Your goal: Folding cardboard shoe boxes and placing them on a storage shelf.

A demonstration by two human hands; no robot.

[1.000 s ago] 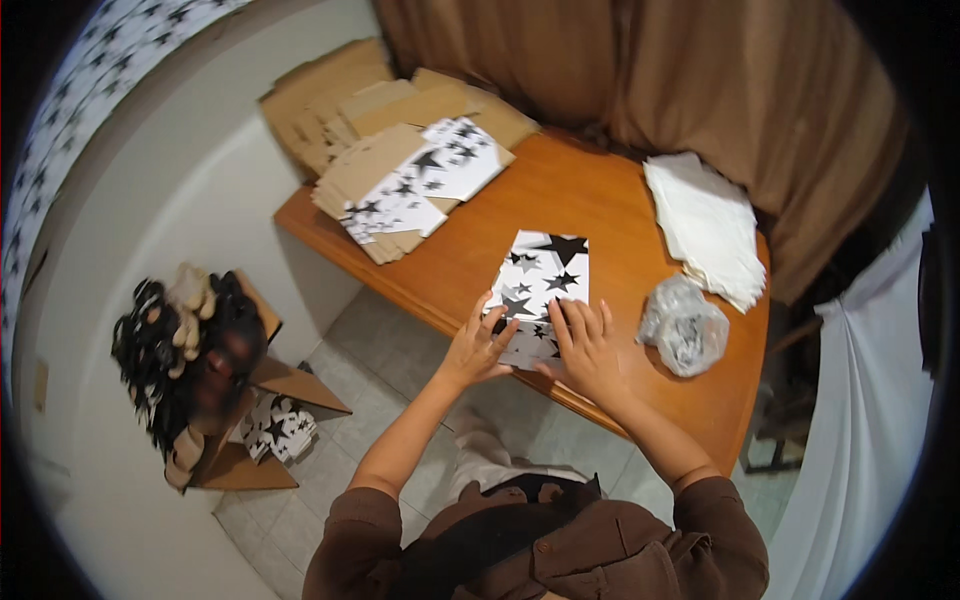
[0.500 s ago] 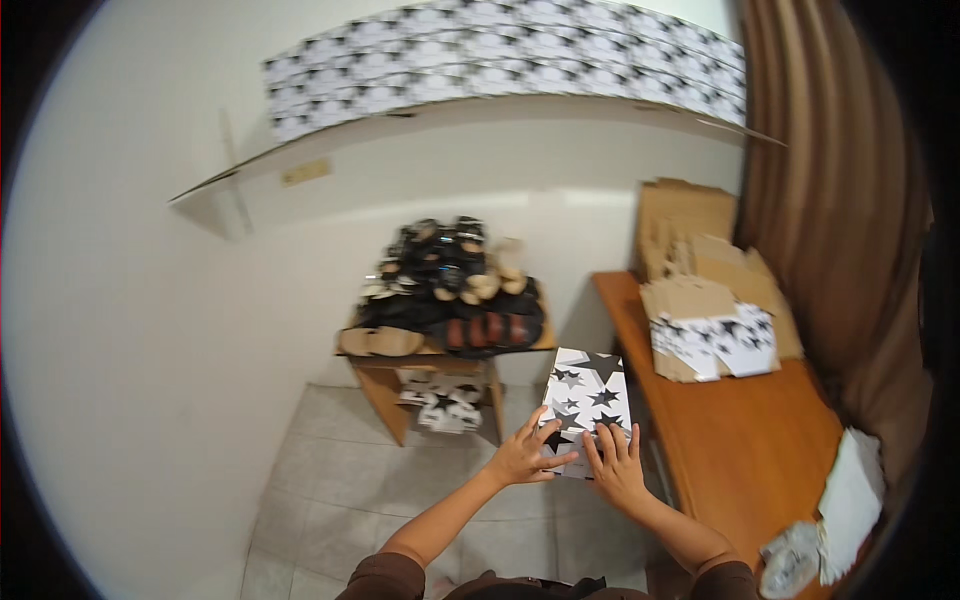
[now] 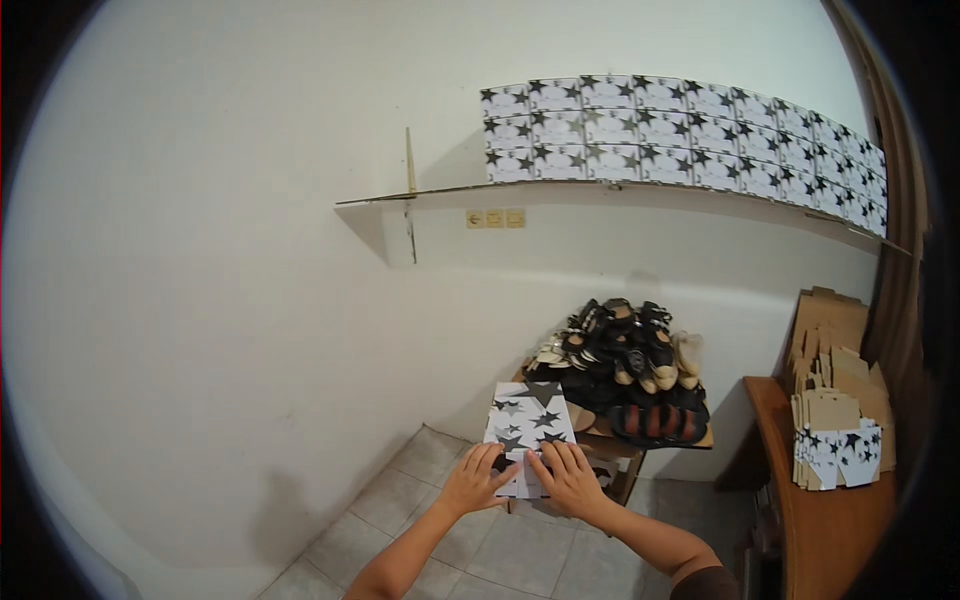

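White cardboard box printed with black stars (image 3: 528, 430) sits at six o'clock, above the grey tiled floor (image 3: 470, 540). Left hand (image 3: 478, 480) and right hand (image 3: 566, 478) grip its near edge, fingers spread flat. Heaped black sandals (image 3: 625, 368) lie at two o'clock.

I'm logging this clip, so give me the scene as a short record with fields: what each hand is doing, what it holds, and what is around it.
setting: room with a white wall and a tiled floor
held item: white box with black stars, lifted in front of the person
left hand: fingers spread on the box's near end
right hand: fingers spread on the box's near end
behind box: pile of sandals on a low stand
up high: rows of matching star boxes on a shelf
right: wooden table with flat cardboard blanks
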